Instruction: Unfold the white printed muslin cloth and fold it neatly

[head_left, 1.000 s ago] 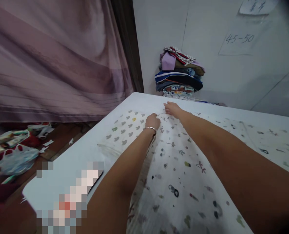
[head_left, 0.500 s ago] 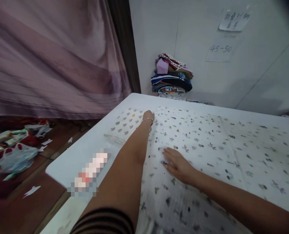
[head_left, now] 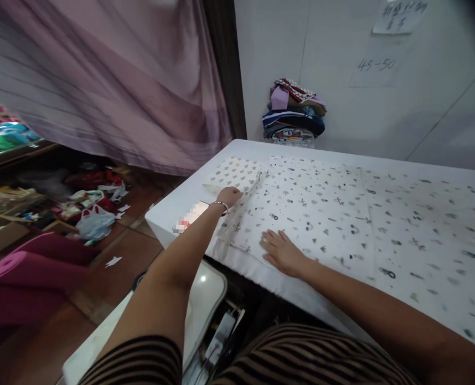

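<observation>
A large white cloth (head_left: 321,198) with small grey and green prints lies spread across the white table. My left hand (head_left: 230,197), with a bracelet at the wrist, has its fingers curled on the cloth's left edge, which is ruffled and slightly raised there. My right hand (head_left: 285,254) rests flat on the same cloth near its front edge, fingers spread. Just beyond my left hand lies a smaller folded cloth (head_left: 233,174) with a grey print and one yellow spot. A phone-like object (head_left: 191,216), its face blurred out, lies left of my left forearm.
Against the wall stands a stack of folded fabrics (head_left: 295,115). A pinkish curtain (head_left: 153,80) hangs at the left. Pink rolls (head_left: 24,272), a plastic bag (head_left: 95,222) and scraps lie on the floor. A white stool-like surface (head_left: 205,294) is below the table's front edge (head_left: 261,270).
My left hand has come nearer along the cloth's left edge. My right hand still lies flat on the cloth. The view has shifted, showing the table's front edge and more floor.
</observation>
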`<action>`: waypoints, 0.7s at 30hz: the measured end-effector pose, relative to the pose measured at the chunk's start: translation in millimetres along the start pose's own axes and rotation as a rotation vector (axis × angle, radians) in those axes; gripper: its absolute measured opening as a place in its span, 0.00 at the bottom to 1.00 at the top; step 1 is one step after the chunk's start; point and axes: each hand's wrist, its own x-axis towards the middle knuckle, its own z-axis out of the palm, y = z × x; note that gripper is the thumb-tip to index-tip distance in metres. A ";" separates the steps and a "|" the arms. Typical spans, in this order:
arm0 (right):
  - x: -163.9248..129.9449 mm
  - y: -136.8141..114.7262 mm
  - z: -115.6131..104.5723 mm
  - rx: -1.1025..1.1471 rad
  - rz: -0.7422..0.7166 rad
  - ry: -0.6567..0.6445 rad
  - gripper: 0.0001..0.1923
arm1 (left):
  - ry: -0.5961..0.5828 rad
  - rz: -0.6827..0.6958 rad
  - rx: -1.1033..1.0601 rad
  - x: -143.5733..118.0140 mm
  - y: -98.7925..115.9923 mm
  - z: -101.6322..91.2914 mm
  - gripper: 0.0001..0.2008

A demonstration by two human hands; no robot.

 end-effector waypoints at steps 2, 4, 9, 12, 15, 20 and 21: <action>-7.9 -9.5 5.4 0.001 -0.020 0.000 0.24 | 0.035 -0.004 0.033 -25.2 -15.2 5.3 0.16; -12.5 -16.8 9.3 0.008 -0.042 0.006 0.24 | 0.054 -0.015 0.062 -42.8 -25.0 13.1 0.18; -25.3 -37.1 6.2 0.048 -0.079 0.043 0.23 | 0.105 -0.048 0.128 -56.6 -29.5 31.8 0.25; -43.3 -44.1 -1.0 0.097 -0.078 0.065 0.22 | 0.131 -0.056 0.171 -54.4 -26.8 37.7 0.24; -71.0 -36.3 -8.4 0.145 -0.032 0.096 0.22 | 0.145 -0.053 0.210 -53.4 -24.9 39.5 0.16; -123.8 -3.2 -24.3 0.152 0.104 0.179 0.20 | 0.249 0.014 0.291 -54.0 -16.3 34.8 0.14; -132.5 2.2 -27.4 0.145 0.138 0.200 0.20 | 0.273 0.050 0.307 -52.5 -11.9 33.8 0.15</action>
